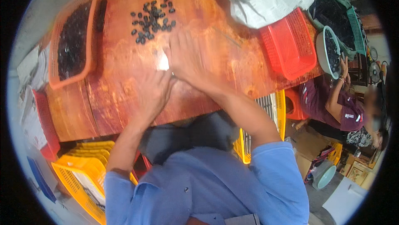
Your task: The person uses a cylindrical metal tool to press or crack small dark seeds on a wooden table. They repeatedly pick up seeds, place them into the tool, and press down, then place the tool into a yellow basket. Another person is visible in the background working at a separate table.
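Observation:
My right hand (pixel 185 59) lies stretched out over the wooden table (pixel 224 71), fingers extended toward a scattered cluster of small dark oval pieces (pixel 153 21). Close beside it is my left hand (pixel 156 88), blurred, its fingertips near the base of the right hand. A tiny bright spot shows at those fingertips; whether they grip anything is not visible. Between the two hands is a small white patch (pixel 163 62), and I cannot tell if it is paper or glare. The dark pieces sit just beyond my right fingertips, apart from the left hand.
An orange basket (pixel 89 55) of dark pieces stands at the left. On the right are a red basket (pixel 291 44) and a white sack (pixel 257 1). Yellow crates (pixel 79 162) stand below the table edge. A co-worker (pixel 332 100) at far right handles a pale basin (pixel 326 52).

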The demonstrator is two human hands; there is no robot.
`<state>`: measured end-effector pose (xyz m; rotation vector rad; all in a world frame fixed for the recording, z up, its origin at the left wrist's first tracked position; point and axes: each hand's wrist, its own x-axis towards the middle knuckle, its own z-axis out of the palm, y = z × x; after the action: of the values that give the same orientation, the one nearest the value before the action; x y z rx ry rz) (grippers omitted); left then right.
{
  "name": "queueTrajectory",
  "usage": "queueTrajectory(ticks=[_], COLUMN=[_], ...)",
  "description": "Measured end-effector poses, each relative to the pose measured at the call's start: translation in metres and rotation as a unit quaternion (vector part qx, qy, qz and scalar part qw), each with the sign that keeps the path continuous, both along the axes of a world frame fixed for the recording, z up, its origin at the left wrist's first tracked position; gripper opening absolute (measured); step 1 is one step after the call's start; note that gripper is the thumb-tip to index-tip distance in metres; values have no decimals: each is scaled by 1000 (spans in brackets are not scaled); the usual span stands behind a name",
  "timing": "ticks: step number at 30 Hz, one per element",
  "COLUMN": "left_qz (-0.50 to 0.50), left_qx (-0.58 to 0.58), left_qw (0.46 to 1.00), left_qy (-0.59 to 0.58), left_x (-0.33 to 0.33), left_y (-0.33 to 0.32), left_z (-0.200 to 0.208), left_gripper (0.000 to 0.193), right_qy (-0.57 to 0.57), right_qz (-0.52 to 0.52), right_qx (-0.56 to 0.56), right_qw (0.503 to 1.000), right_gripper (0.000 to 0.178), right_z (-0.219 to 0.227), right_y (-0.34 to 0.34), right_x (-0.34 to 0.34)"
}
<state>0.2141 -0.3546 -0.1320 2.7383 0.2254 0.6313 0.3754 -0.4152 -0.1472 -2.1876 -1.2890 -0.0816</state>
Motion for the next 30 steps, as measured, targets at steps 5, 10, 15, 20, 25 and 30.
queueTrajectory(ticks=[5, 10, 15, 20, 25, 30], left_qz=[14, 60, 60, 19, 63, 83], left_qx=[-20, -214, -811, -832, -776, -789], left_qw=[999, 975, 581, 554, 625, 604], left_qy=[26, -10, -27, -26, -57, -79], left_x=[3, 7, 3, -6, -1, -5], left_y=[3, 13, -1, -11, -26, -25], left_z=[15, 26, 42, 24, 34, 41], left_gripper=[32, 25, 49, 48, 41, 36], right_qy=[31, 375, 339, 309, 331, 339], right_qz=[-39, -82, -72, -63, -67, -67], right_qx=[1, 221, 250, 220, 202, 193], right_qw=[999, 896, 904, 923, 919, 918], right_gripper=[36, 36, 40, 42, 42, 42], right_z=[12, -2, 2, 8, 7, 5], right_y=[3, 9, 0, 1, -1, -1], right_x=[-1, 15, 10, 5, 8, 7])
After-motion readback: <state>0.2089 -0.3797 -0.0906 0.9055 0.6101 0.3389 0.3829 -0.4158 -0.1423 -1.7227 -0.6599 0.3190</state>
